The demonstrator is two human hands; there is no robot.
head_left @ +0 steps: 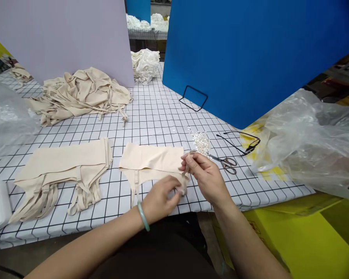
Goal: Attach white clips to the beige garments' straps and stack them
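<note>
A beige camisole (154,157) lies folded on the table in front of me, its straps toward the near edge. My right hand (206,176) is closed in a pinch on one of its straps, at the right end of the garment. Just below it, my left hand (163,197), with a green bangle (143,216) at the wrist, has thumb and fingers about the lower part of the same strap; its fingertips are slightly blurred. To the left lies a neat stack of similar camisoles (66,161). Scissors (228,164) rest just beyond my right hand.
A heap of beige garments (87,91) lies at the back left. Tiny white bits (201,142) are piled near the scissors. Glasses (244,151), clear plastic bags (314,135), a blue panel (235,58) and a lilac panel (75,35) stand around. A yellow box (302,240) is below right.
</note>
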